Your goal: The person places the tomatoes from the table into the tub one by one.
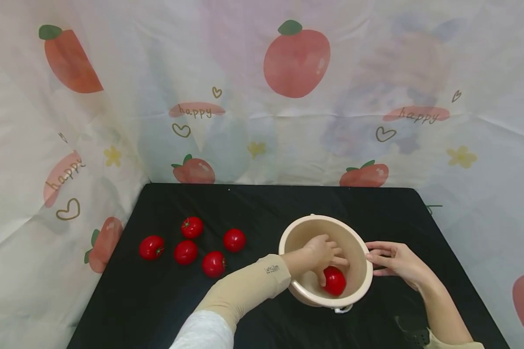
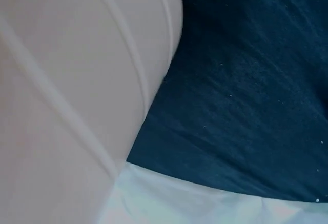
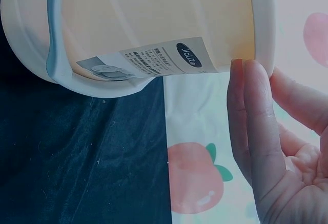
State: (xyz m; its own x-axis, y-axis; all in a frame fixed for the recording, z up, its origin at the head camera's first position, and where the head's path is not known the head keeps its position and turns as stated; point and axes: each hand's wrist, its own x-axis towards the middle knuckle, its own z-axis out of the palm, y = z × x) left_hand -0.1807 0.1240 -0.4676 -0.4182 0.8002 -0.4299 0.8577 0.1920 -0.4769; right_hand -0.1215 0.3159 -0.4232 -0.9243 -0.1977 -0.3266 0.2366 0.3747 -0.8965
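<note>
A cream plastic bucket (image 1: 359, 242) is tilted over the black table, its mouth facing me. My left hand (image 1: 323, 253) reaches inside it with fingers spread. One red tomato (image 1: 334, 281) lies in the bucket just below that hand; the thumb is at its left side, and whether they touch is hard to tell. My right hand (image 1: 395, 261) pinches the bucket's right rim between thumb and fingers. In the right wrist view, the fingers (image 3: 264, 126) press the rim beside the labelled wall. The left wrist view holds only the bucket's ribbed outer wall (image 2: 77, 70) and dark cloth.
Several tomatoes (image 1: 185, 252) lie in a loose group on the black tabletop (image 1: 166, 300), left of the bucket. A white bucket handle end (image 1: 343, 309) shows under the front rim. A fruit-print curtain (image 1: 244, 135) hangs behind and at the sides.
</note>
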